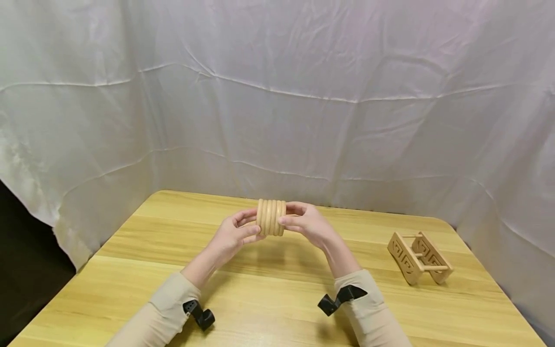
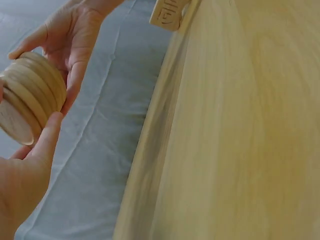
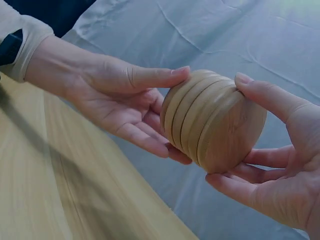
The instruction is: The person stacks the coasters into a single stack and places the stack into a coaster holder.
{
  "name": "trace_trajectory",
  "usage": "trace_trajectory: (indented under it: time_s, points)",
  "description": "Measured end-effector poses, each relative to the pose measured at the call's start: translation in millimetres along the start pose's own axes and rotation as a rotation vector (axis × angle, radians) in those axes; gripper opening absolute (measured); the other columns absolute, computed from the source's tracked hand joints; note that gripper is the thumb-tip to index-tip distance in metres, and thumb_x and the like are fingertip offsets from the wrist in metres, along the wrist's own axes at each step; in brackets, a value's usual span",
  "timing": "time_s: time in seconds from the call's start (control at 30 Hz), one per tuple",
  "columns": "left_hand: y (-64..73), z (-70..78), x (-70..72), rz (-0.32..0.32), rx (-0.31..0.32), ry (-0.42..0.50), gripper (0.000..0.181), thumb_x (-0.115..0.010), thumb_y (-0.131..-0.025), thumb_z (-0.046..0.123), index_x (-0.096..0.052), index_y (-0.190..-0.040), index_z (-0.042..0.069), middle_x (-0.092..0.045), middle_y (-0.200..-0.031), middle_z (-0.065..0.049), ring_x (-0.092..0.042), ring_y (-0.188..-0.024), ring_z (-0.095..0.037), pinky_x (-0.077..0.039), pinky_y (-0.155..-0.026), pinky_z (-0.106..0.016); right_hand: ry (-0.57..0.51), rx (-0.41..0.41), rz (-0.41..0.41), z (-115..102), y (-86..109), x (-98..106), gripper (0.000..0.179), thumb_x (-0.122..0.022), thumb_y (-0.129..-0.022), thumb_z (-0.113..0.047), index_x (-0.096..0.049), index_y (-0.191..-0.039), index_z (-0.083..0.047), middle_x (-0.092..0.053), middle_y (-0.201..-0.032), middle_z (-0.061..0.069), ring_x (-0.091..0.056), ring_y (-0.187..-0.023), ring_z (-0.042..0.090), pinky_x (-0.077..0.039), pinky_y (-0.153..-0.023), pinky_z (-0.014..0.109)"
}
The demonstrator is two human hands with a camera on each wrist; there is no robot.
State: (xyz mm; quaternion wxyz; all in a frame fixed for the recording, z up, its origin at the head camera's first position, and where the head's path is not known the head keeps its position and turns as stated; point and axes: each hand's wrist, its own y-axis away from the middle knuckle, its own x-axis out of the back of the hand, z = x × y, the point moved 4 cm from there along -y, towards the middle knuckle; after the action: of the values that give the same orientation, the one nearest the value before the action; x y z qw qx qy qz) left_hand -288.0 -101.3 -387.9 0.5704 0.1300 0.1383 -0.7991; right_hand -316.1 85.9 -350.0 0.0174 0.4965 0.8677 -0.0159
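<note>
A stack of several round wooden coasters (image 1: 271, 218) is held on its side above the far half of the table. My left hand (image 1: 230, 234) grips the stack's left end, thumb on the near side and fingers round behind and below. At the other end, my right hand (image 1: 313, 225) holds it with the thumb on its near edge. The right wrist view shows the coasters (image 3: 210, 120) pressed face to face, with the end one's flat wooden face turned toward the right palm. Parts of the fingers are hidden behind the stack.
On the right of the wooden table (image 1: 269, 299) stands a wooden rack (image 1: 419, 258) with cut-out side panels joined by thin rods. A pale cloth curtain (image 1: 277, 125) hangs behind and beside the table. Black camera mounts sit on both sleeves.
</note>
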Motion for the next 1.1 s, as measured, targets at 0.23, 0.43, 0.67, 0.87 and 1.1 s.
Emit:
trace_trajectory:
  time_s: [0.23, 0.43, 0.67, 0.87, 1.1]
  points:
    - [-1.8, 2.3, -0.5, 0.022, -0.105, -0.426, 0.062, -0.075, -0.07, 0.018, -0.047, -0.125, 0.007, -0.055, -0.122, -0.014, -0.054, -0.111, -0.023, -0.049, -0.087, -0.027, 0.108, 0.015, -0.034, 1, 6.9, 8, 0.063, -0.073, -0.072, -0.015, -0.045, -0.126, 0.001, -0.051, -0.123, 0.018, -0.057, -0.106, 0.023, -0.047, -0.091, 0.036]
    - [-1.7, 2.7, -8.4, -0.019, -0.182, -0.552, 0.062, -0.079, -0.064, 0.019, -0.051, -0.119, 0.008, -0.058, -0.116, -0.012, -0.058, -0.102, -0.022, -0.05, -0.086, -0.031, 0.162, 0.039, -0.058, 0, 17.4, 14, 0.065, -0.075, -0.07, -0.017, -0.046, -0.126, -0.002, -0.051, -0.126, 0.017, -0.057, -0.108, 0.026, -0.047, -0.091, 0.036]
    - [0.8, 8.0, -23.5, -0.027, -0.31, -0.726, 0.065, -0.083, -0.056, 0.03, -0.056, -0.112, 0.013, -0.063, -0.108, -0.003, -0.059, -0.096, -0.016, -0.049, -0.088, -0.031, 0.203, 0.051, -0.053, -1, 32.3, 21, 0.063, -0.075, -0.07, -0.013, -0.047, -0.126, -0.004, -0.054, -0.122, 0.014, -0.055, -0.109, 0.028, -0.049, -0.087, 0.034]
    - [2.9, 10.1, -36.6, -0.025, -0.363, -0.82, 0.07, -0.083, -0.05, 0.042, -0.056, -0.11, 0.019, -0.063, -0.103, 0.006, -0.06, -0.094, -0.015, -0.049, -0.087, -0.027, 0.266, 0.082, -0.06, -9, 45.6, 25, 0.069, -0.076, -0.069, -0.018, -0.045, -0.128, -0.005, -0.053, -0.124, 0.014, -0.055, -0.108, 0.021, -0.05, -0.084, 0.032]
    - [-1.5, 6.7, -54.2, -0.035, -0.422, -0.841, 0.071, -0.081, -0.051, 0.045, -0.056, -0.11, 0.017, -0.063, -0.102, 0.005, -0.06, -0.095, -0.022, -0.05, -0.085, -0.03, 0.272, 0.079, -0.067, -15, 57.0, 40, 0.067, -0.075, -0.07, -0.013, -0.043, -0.128, -0.003, -0.053, -0.124, 0.013, -0.055, -0.107, 0.019, -0.049, -0.084, 0.032]
